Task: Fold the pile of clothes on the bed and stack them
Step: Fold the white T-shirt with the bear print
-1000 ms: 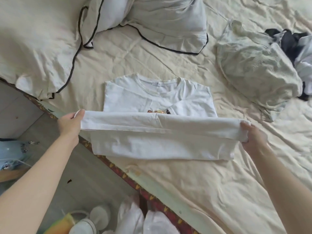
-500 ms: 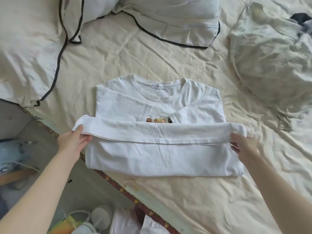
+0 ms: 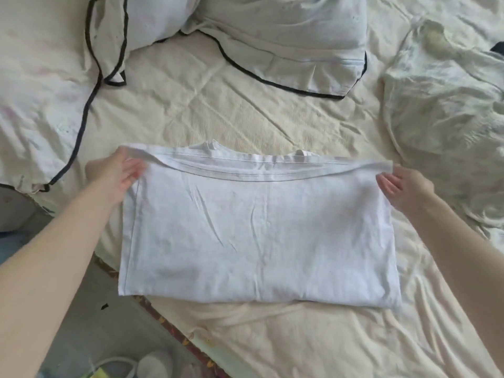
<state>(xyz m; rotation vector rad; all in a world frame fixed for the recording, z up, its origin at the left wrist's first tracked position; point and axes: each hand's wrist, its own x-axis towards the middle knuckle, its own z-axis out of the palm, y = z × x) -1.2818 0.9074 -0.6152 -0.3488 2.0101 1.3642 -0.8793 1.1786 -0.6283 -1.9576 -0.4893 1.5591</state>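
Across rumpled cream bedsheet, white cotton T-shirt folded double, hem corners pinched by left hand and right hand for alignment over the collar.

A bedroom in a home: a wide bed under a rumpled cream quilted sheet, two white pillows piped in black (one slumped near the head), and a grey tiled floor beside the mattress edge.
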